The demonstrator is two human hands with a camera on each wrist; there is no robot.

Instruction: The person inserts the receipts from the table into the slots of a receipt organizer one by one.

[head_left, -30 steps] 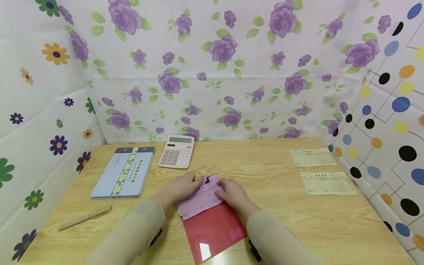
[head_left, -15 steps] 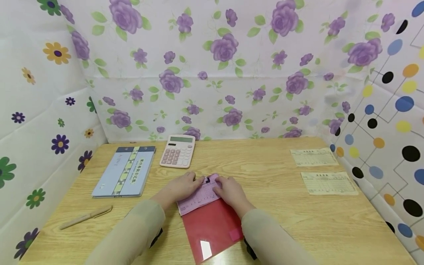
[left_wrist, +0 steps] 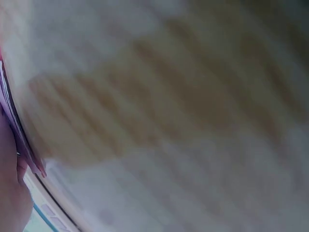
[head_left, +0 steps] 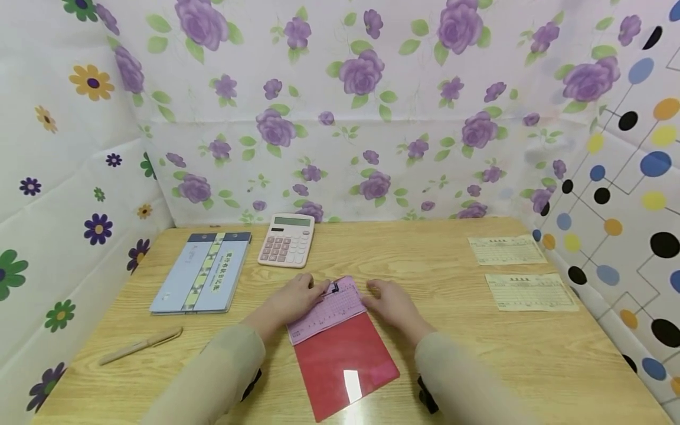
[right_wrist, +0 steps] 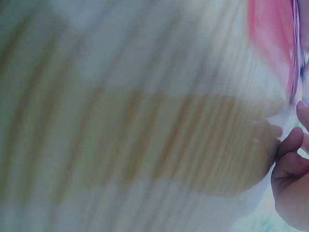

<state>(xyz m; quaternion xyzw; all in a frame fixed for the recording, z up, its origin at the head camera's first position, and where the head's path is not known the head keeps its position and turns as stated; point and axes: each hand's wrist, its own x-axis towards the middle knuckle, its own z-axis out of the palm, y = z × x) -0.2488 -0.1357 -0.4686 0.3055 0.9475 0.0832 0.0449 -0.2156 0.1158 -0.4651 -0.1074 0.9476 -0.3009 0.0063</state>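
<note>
A stack of pink printed slips [head_left: 328,313] lies tilted over the upper part of a red, glossy folder [head_left: 345,369] at the table's middle. A small black clip [head_left: 335,287] shows at the slips' top edge. My left hand [head_left: 294,300] grips the slips' upper left edge, thumb beside the clip; its other fingertips are partly hidden. In the left wrist view, part of this hand [left_wrist: 12,183] shows against the slips' edge. My right hand [head_left: 393,304] is just off the slips' right edge with loosely bent fingers, holding nothing. The right wrist view shows its bent fingers [right_wrist: 292,150] near the folder's edge.
A pink and white calculator [head_left: 287,241] stands at the back. Blue account books [head_left: 180,271] and a tan pen [head_left: 140,345] lie on the left. At the right are two pale printed slips, the upper slip [head_left: 504,250] and the lower slip [head_left: 531,293]. Patterned cloth surrounds the table.
My right hand has let go of the pink slips and moved right, off their edge. The top slip's lower edge has shifted upward, baring more of the red folder. My left hand stays put.
</note>
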